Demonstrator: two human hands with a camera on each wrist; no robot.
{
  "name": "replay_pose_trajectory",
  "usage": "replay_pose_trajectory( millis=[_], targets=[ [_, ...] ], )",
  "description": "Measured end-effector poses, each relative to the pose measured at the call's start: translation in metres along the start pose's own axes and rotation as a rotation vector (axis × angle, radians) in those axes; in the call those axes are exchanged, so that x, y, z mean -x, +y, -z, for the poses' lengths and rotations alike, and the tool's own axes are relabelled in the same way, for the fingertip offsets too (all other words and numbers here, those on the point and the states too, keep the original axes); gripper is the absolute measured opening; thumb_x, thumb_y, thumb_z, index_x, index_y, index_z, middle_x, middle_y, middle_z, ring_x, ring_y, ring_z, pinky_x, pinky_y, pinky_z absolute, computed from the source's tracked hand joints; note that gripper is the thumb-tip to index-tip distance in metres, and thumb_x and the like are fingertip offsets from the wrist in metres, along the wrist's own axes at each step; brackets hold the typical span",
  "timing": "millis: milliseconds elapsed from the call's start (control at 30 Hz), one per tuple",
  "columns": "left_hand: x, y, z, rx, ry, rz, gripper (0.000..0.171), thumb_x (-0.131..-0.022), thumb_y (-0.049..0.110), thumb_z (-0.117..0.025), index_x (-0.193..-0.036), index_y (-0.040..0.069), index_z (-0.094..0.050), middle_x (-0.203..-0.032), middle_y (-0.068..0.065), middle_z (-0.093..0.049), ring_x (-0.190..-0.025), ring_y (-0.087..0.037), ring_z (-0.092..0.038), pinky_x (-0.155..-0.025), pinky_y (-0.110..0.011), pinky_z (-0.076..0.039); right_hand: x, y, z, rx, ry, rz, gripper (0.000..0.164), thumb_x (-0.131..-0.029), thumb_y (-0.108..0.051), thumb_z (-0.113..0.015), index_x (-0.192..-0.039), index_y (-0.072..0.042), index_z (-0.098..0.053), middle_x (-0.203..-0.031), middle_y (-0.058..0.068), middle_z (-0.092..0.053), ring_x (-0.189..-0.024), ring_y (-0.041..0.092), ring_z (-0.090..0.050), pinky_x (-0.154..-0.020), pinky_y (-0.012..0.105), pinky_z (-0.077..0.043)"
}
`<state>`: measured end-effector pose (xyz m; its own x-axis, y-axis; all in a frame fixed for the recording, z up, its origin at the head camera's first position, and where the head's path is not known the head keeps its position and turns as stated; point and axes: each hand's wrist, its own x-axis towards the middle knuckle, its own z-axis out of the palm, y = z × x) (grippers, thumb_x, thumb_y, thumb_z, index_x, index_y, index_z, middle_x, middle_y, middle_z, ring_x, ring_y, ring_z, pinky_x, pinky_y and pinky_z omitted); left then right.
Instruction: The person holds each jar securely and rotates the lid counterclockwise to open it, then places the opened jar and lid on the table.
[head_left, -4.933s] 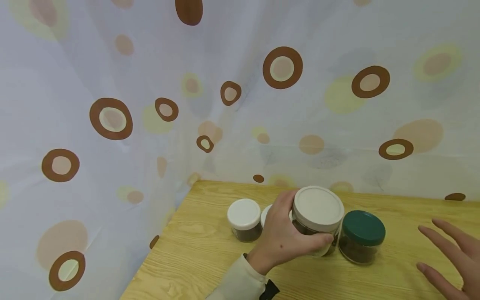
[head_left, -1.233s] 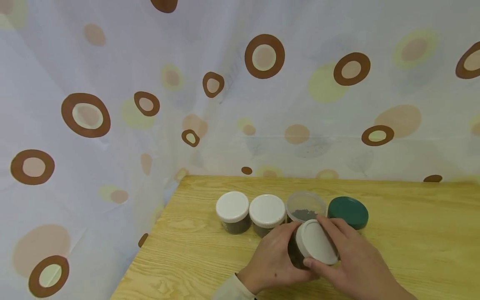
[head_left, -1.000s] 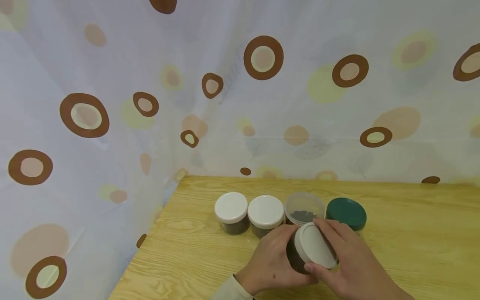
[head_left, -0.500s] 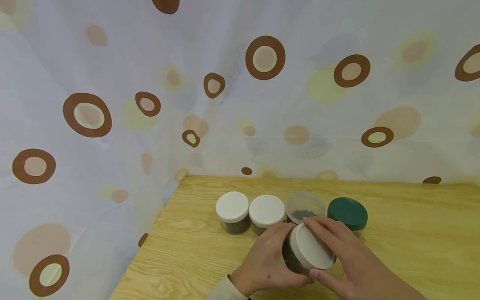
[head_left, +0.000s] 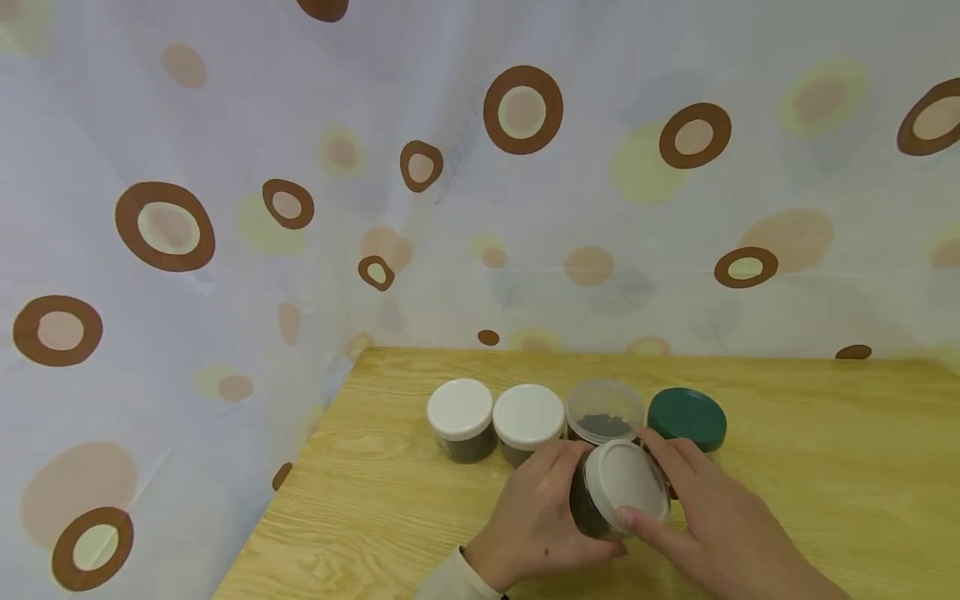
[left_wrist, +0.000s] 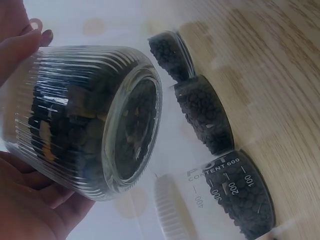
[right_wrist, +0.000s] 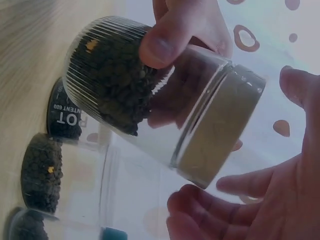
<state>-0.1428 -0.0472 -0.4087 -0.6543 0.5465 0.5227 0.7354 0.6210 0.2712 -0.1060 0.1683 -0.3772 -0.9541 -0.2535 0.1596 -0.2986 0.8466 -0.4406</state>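
In the head view my left hand grips a ribbed glass jar round its body. The jar is tilted, with its off-white lid towards the right, and dark pellets lie inside it. My right hand surrounds the lid loosely. The right wrist view shows its thumb apart from the lid and its bent fingers near the lid's rim; whether they touch it I cannot tell. Just behind stands a tub with a see-through top and dark pellets inside.
Two white-lidded jars stand to the left in the row, and a green-lidded jar stands at its right end. They rest on a wood-grain table. A spotted curtain hangs behind and at the left.
Earlier the left hand held the jar upright among the row, with the right hand apart. Now the jar is tilted between both hands. The right thumb has shifted over the lid's top since half a second ago.
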Motion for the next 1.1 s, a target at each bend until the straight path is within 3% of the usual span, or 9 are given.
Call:
replay_pose_trajectory(
  millis=[167,267,367,467,567,667,733,900,1100],
  targets=[
    [0.003,0.0,-0.003,-0.067,0.026,-0.061,0.081,-0.064,0.057,-0.085,-0.128,0.016,-0.054,-0.116,0.007,-0.063,-0.105,-0.004,-0.061,-0.09,-0.014,-0.05,-0.006,-0.007,0.005,0.056,-0.154,-0.152,0.099,-0.082,-0.076,-0.058,-0.149,-0.005,-0.04,-0.117,0.01,-0.061,-0.083,0.018,-0.063,-0.057,0.035,-0.048],
    [0.006,0.001,-0.006,-0.063,-0.003,-0.076,0.079,-0.068,0.058,-0.082,-0.128,0.016,-0.054,-0.118,0.006,-0.063,-0.106,-0.005,-0.062,-0.091,-0.013,-0.05,-0.005,-0.005,0.002,0.047,-0.194,-0.161,0.097,-0.081,-0.077,-0.057,-0.146,-0.006,-0.044,-0.122,0.012,-0.061,-0.085,0.02,-0.065,-0.058,0.037,-0.049],
    [0.007,0.0,-0.006,-0.04,-0.047,-0.057,0.078,-0.071,0.059,-0.08,-0.131,0.017,-0.053,-0.12,0.006,-0.062,-0.107,-0.004,-0.061,-0.091,-0.013,-0.05,-0.002,0.001,-0.002,0.039,-0.167,-0.051,0.091,-0.083,-0.072,-0.061,-0.147,-0.009,-0.044,-0.125,0.008,-0.057,-0.086,0.014,-0.063,-0.059,0.032,-0.05],
    [0.006,-0.002,-0.005,-0.028,-0.063,-0.055,0.08,-0.07,0.059,-0.081,-0.132,0.017,-0.052,-0.123,0.006,-0.061,-0.108,-0.004,-0.06,-0.091,-0.013,-0.05,-0.002,0.008,-0.003,0.037,-0.086,0.145,0.086,-0.085,-0.062,-0.068,-0.15,-0.012,-0.041,-0.126,0.004,-0.053,-0.088,0.006,-0.059,-0.062,0.025,-0.05],
    [0.003,-0.005,-0.002,-0.022,-0.061,-0.067,0.083,-0.067,0.058,-0.084,-0.131,0.016,-0.052,-0.123,0.006,-0.061,-0.109,-0.004,-0.06,-0.091,-0.013,-0.05,-0.004,0.013,-0.003,0.041,0.023,0.334,0.088,-0.08,-0.045,-0.08,-0.152,-0.016,-0.038,-0.129,0.002,-0.051,-0.094,0.006,-0.058,-0.066,0.022,-0.051],
    [0.002,-0.007,0.0,-0.025,-0.056,-0.063,0.085,-0.064,0.056,-0.086,-0.131,0.016,-0.052,-0.123,0.006,-0.061,-0.109,-0.004,-0.06,-0.091,-0.013,-0.05,-0.007,0.015,-0.004,0.054,0.101,0.432,0.096,-0.072,-0.03,-0.086,-0.153,-0.023,-0.036,-0.135,0.001,-0.05,-0.102,0.011,-0.059,-0.069,0.022,-0.052],
    [0.003,-0.008,0.0,-0.026,-0.062,-0.05,0.084,-0.064,0.056,-0.087,-0.131,0.017,-0.052,-0.122,0.006,-0.061,-0.109,-0.004,-0.06,-0.09,-0.013,-0.05,-0.008,0.016,-0.005,0.061,0.107,0.457,0.097,-0.07,-0.026,-0.086,-0.153,-0.023,-0.036,-0.138,0.003,-0.05,-0.105,0.014,-0.06,-0.07,0.023,-0.053],
    [0.011,-0.009,-0.005,0.015,-0.113,-0.016,0.08,-0.07,0.055,-0.083,-0.133,0.017,-0.051,-0.122,0.006,-0.061,-0.106,-0.003,-0.06,-0.088,-0.012,-0.05,-0.005,0.017,-0.01,0.046,0.021,0.409,0.088,-0.083,-0.047,-0.078,-0.155,-0.025,-0.032,-0.141,0.004,-0.05,-0.108,0.019,-0.063,-0.071,0.025,-0.054],
    [0.016,-0.013,-0.007,0.055,-0.156,0.032,0.081,-0.071,0.056,-0.083,-0.134,0.018,-0.05,-0.122,0.007,-0.062,-0.106,-0.003,-0.06,-0.087,-0.015,-0.051,-0.007,0.011,-0.01,0.023,-0.085,0.19,0.074,-0.093,-0.061,-0.056,-0.155,-0.026,-0.034,-0.142,0.001,-0.052,-0.109,0.02,-0.066,-0.075,0.033,-0.057]
  ],
)
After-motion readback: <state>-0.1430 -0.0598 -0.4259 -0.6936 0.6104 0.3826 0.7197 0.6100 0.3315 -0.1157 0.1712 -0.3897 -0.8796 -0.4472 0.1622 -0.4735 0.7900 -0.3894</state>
